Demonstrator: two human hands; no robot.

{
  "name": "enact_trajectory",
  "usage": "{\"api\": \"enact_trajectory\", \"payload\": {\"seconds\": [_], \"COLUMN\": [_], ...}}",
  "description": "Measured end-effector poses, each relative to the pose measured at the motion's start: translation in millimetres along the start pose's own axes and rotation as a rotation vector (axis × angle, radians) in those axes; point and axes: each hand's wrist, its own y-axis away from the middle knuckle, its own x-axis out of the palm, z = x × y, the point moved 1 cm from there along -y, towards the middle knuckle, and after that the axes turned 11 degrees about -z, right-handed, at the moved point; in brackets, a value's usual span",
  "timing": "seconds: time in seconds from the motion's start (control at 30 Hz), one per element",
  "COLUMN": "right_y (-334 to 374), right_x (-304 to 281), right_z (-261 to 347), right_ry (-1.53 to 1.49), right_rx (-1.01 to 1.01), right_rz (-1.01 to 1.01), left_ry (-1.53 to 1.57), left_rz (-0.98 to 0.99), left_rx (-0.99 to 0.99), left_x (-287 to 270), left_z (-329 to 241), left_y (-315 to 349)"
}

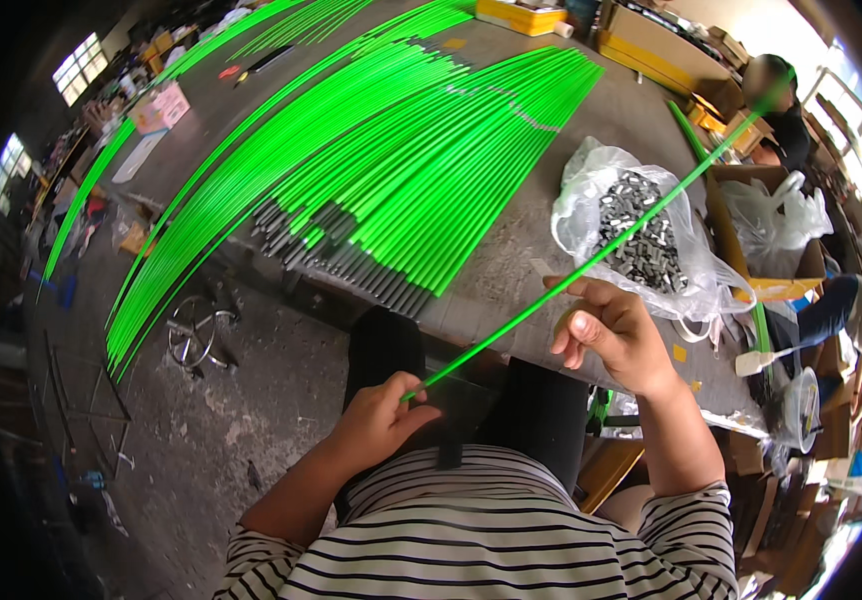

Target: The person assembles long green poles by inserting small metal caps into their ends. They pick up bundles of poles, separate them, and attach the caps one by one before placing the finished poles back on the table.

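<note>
Rods (371,170) lie fanned across the table (541,200), a bag of small parts (641,235) to their right, near the front edge.

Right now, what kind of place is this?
Probably a small workshop or factory. Heaps of green rods cover a long table, a bag of small metal parts sits nearby, and boxes are stacked behind.

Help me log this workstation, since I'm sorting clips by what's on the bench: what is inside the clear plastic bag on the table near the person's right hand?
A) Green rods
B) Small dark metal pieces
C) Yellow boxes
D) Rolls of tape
B: the clear plastic bag lies open on the table and holds a heap of small dark metal pieces, just beyond the right hand, which holds a single green rod.
</note>
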Motion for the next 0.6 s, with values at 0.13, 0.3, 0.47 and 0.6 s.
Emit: {"api": "enact_trajectory", "payload": {"seconds": [0.13,0.3,0.47,0.6], "right_y": [-9,-30,-59,-57], "right_x": [17,-110,-54,12], "right_z": [8,56,34,-30], "right_ry": [-0.151,-0.604,0.025,0.440], "right_rx": [-0.060,-0.498,-0.443,-0.505], "right_rz": [-0.155,-0.615,-0.686,-0.470], "left_ry": [-0.061,-0.305,-0.094,-0.298], "left_rz": [-0.125,-0.080,-0.217,-0.350], "left_rx": [0.143,-0.015,-0.006,0.270], "left_x": [4,-29,-28,-15], "left_z": [-3,49,38,-20], "left_y": [-2,26,20,-38]}}
